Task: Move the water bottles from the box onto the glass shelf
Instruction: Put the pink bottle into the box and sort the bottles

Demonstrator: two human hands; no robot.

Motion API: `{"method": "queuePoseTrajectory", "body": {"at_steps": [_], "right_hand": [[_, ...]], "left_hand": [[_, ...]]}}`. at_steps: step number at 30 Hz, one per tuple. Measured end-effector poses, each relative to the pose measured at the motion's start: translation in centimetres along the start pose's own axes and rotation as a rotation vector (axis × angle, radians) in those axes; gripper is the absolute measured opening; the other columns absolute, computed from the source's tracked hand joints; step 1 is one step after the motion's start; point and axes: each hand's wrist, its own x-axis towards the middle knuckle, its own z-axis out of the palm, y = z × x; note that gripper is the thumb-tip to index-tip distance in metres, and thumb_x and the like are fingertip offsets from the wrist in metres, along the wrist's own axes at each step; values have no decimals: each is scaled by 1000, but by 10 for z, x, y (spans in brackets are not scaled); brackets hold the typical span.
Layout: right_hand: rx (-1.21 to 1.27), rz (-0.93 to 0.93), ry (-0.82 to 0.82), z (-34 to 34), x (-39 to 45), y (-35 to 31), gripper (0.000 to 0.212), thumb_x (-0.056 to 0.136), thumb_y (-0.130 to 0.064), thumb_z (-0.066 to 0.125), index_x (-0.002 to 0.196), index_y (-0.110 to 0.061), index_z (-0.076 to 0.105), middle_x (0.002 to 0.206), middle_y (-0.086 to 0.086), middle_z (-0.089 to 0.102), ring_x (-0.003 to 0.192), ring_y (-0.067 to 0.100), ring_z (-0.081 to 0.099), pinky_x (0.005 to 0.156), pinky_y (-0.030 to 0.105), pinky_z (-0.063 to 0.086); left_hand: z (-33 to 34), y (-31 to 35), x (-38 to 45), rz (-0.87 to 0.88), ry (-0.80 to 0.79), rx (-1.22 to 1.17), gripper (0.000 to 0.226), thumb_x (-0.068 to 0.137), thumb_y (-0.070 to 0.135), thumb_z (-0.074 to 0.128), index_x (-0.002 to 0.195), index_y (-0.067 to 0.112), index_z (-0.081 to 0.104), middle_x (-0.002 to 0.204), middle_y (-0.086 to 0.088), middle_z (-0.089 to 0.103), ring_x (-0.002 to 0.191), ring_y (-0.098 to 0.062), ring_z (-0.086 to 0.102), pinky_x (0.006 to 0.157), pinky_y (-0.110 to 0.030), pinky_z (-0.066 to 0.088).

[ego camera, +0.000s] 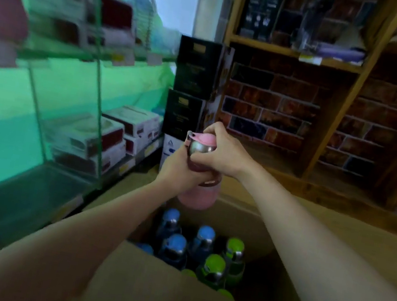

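Above the box (168, 290), both hands grip a pink bottle (198, 195).

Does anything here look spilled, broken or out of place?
Nothing stands out. Both hands hold the pink bottle above the cardboard box: the left hand around its body, the right hand at its cap. The blue and green bottles stand upright inside the box. The picture is blurry.
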Motion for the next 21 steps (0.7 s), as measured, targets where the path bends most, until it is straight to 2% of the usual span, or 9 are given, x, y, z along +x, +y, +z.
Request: {"method": "queuePoseTrajectory", "body": {"at_steps": [4, 8, 10, 13, 15, 17, 19, 20, 21], "right_hand": [[71, -160, 68, -11, 22, -82, 60, 71, -37, 73, 117, -18, 39, 115, 9, 47, 104, 26, 49, 75, 31, 38], [151, -292, 116, -20, 32, -156, 68, 73, -40, 76, 122, -16, 35, 114, 7, 38, 100, 18, 44, 72, 24, 36], [200, -335, 150, -23, 38, -195, 72, 71, -40, 78, 123, -14, 35, 116, 6, 40, 102, 17, 46, 81, 25, 39], [321, -358, 187, -23, 48, -245, 75, 67, -38, 81, 120, -10, 37, 118, 9, 52, 107, 21, 55, 94, 35, 45], [400, -379, 153, -18, 54, -280, 70, 69, -35, 80, 119, -9, 39, 116, 7, 56, 104, 20, 57, 93, 34, 47], [431, -406, 125, -8, 59, -311, 59, 73, -35, 76, 118, -12, 45, 116, 7, 59, 103, 20, 59, 93, 36, 48], [466, -443, 117, 3, 64, -338, 48, 77, -35, 72, 115, -17, 49, 115, 9, 61, 104, 23, 60, 92, 39, 49], [483, -456, 114, 7, 65, -348, 45, 78, -34, 70, 115, -19, 50, 114, 10, 61, 103, 25, 61, 91, 39, 50], [503, -467, 104, 12, 65, -359, 43, 79, -33, 69, 116, -20, 51, 113, 10, 61, 103, 25, 61, 89, 38, 50]], "left_hand": [[-90, 23, 6, 74, 116, 96, 51, 66, 26, 78, 110, 19, 54, 95, 0, 66, 93, -20, 64, 69, -26, 43], [-170, 49, 6, 35, 223, 164, 58, 66, 34, 77, 116, 16, 55, 97, 2, 64, 93, -19, 62, 74, -26, 44], [-210, 61, 3, 56, 288, 158, 70, 54, 47, 74, 116, 19, 57, 101, 3, 68, 96, -18, 64, 79, -30, 49], [-264, 76, -5, 10, 382, 186, 58, 69, 39, 75, 119, 17, 55, 99, 5, 58, 94, -13, 57, 76, -25, 41], [-306, 78, -11, -25, 430, 181, 59, 67, 41, 75, 117, 15, 58, 100, 2, 62, 99, -17, 61, 80, -26, 46], [-340, 80, -19, -61, 461, 126, 62, 53, 53, 71, 104, 17, 64, 99, -3, 69, 97, -23, 66, 86, -35, 54], [-365, 78, -27, -102, 476, 48, 38, 61, 48, 71, 85, 21, 63, 90, -2, 69, 88, -21, 67, 77, -31, 58], [-374, 78, -30, -106, 491, 44, 25, 70, 41, 70, 82, 22, 62, 86, 0, 67, 84, -18, 65, 69, -23, 57], [-385, 78, -33, -113, 511, 65, 22, 74, 38, 69, 86, 21, 63, 86, 1, 66, 82, -17, 64, 65, -20, 55]]}}
